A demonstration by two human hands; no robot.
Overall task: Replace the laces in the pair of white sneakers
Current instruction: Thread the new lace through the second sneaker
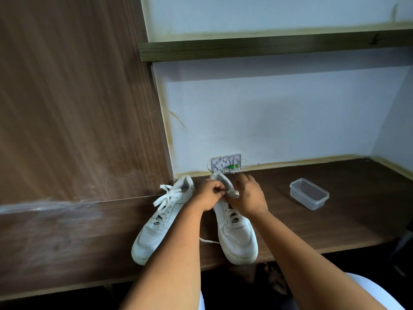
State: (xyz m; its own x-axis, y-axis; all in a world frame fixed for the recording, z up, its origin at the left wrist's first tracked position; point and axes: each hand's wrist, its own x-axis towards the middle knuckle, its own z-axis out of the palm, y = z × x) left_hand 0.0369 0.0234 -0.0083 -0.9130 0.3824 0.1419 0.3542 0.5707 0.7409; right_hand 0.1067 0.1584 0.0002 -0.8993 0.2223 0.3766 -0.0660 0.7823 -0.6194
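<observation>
- Two white sneakers stand on a dark wooden desk [335, 198], toes toward the person, heels toward the wall.
- The left sneaker [163, 222] sits angled, its toe out over the desk's front edge; its lace [166, 196] is threaded, with loose ends spread near the collar.
- The right sneaker [237, 233] stands just beside it, its toe at the desk edge; both hands work at its upper eyelets.
- The left hand [209, 194] has its fingers curled and pinches a bit of white lace at the top of the right sneaker.
- The right hand [251, 195] rests over the shoe's collar and tongue, fingers bent around a white lace piece [233, 193]; how firm that grip is I cannot tell.
- A loose lace end [207, 241] lies on the desk between the two shoes.
- A clear plastic tub [309, 193], lidless, stands on the desk well to the right of the shoes.
- A small white wall box [226, 163] with a green part sits at the base of the wall behind the right sneaker.
- A wooden shelf [268, 47] runs across the wall above.
</observation>
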